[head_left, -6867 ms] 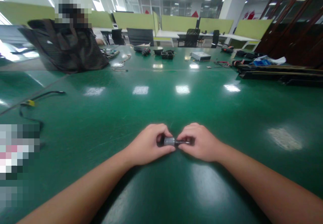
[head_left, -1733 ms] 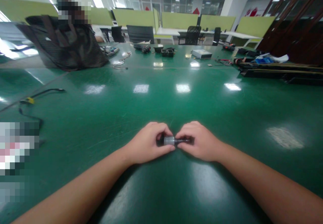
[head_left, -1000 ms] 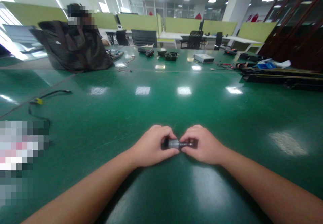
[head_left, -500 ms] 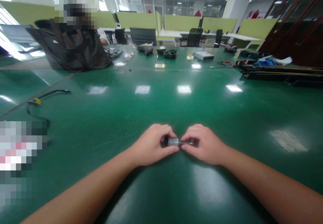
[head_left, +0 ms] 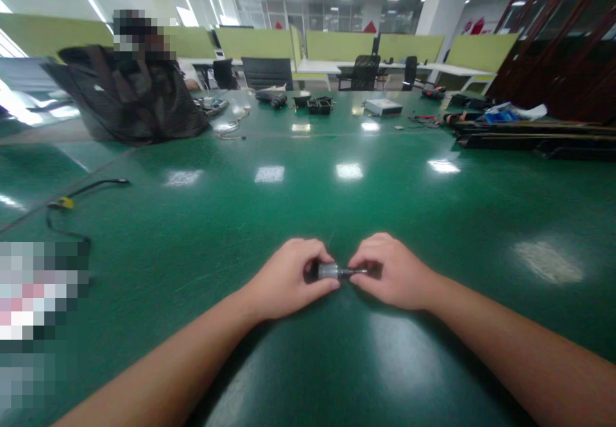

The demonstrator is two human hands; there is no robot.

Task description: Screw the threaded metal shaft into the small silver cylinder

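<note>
My left hand (head_left: 289, 279) is closed around a small grey metal cylinder (head_left: 328, 271) with a dark end towards the palm. A thin dark shaft (head_left: 344, 272) runs out of the cylinder to the right. Thumb and fingers of my right hand (head_left: 392, 273) are curled round this shaft in a pinch, and part of it shows between them. The piece lies level, low over the green tabletop (head_left: 308, 215) or resting on it; I cannot tell which. Its exact kind is too small and blurred to name.
A dark bag (head_left: 139, 103) stands at the back left. A black cable (head_left: 99, 185) with a yellow part lies at the left, near a blurred-out item. Along the far side sit a silver box (head_left: 383, 106), black parts (head_left: 320, 104) and dark strips (head_left: 520, 136) at the right.
My right hand has shifted slightly to the right along the shaft, away from the cylinder. The left hand keeps its grip. The whole view has turned a little.
</note>
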